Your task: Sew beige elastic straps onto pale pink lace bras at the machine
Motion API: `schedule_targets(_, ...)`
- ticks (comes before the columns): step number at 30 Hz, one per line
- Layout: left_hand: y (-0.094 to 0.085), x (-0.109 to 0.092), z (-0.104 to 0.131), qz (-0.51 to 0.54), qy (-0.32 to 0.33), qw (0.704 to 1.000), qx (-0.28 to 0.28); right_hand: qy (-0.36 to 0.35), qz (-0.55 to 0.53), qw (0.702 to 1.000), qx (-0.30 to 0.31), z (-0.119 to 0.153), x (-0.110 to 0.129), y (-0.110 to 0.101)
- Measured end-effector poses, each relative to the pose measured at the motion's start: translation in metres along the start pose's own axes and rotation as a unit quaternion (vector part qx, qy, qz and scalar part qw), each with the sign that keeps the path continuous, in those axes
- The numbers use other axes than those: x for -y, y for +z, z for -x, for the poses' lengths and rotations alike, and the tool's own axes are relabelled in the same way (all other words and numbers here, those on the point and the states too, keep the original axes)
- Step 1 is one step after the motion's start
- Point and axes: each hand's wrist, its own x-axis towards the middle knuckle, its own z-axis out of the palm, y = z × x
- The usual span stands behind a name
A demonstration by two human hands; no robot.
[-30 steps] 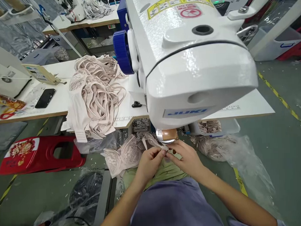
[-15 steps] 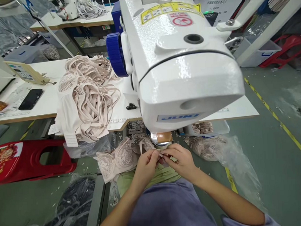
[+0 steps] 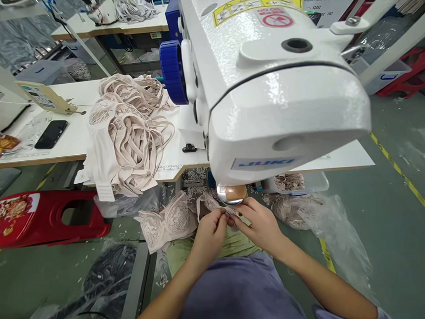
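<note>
A beige lace bra (image 3: 178,219) hangs at the table's front edge, over the lap, with its cups spread to the left of my hands. Below the sewing machine head (image 3: 287,115), my left hand (image 3: 213,231) is closed in a pinch on a narrow pale strip that looks like the bra's strap. My right hand (image 3: 258,223) pinches the same small piece from the other side, its fingertips meeting those of the left. The fingers hide most of that strip. Just above them sits the machine's round metal and orange part (image 3: 233,194).
A heap of beige bras (image 3: 131,134) lies on the white table (image 3: 169,165), left of the machine. Further left are a phone (image 3: 51,134) and a control panel (image 3: 45,96). A red stool (image 3: 47,219) stands at left; a plastic bin (image 3: 316,180) and bag (image 3: 335,225) at right.
The view has shifted slightly, so the machine looks bigger and further right. My hands stay together, with the pinched strip turned and more covered by the fingers.
</note>
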Motion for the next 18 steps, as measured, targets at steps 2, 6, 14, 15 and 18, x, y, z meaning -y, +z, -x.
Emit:
schedule_targets(2,0.000,-0.001,0.001,-0.030,0.012,0.999,0.003,-0.025,0.016,0.999,0.019,-0.003,-0.001,-0.004)
schedule_targets(6,0.001,0.000,0.001,-0.052,0.002,0.999,0.007,-0.053,0.052,0.996,0.048,-0.007,-0.006,-0.011)
schedule_targets(14,0.000,-0.004,0.001,-0.010,-0.040,0.999,0.011,0.029,-0.053,0.997,0.040,-0.004,-0.006,-0.009)
schedule_targets(15,0.000,-0.004,0.001,-0.008,-0.037,0.999,0.009,0.047,-0.060,0.996,0.037,-0.002,-0.004,-0.007)
schedule_targets(18,0.001,-0.003,0.001,-0.011,-0.021,1.000,0.000,0.037,-0.032,0.999,0.003,0.003,0.001,0.000)
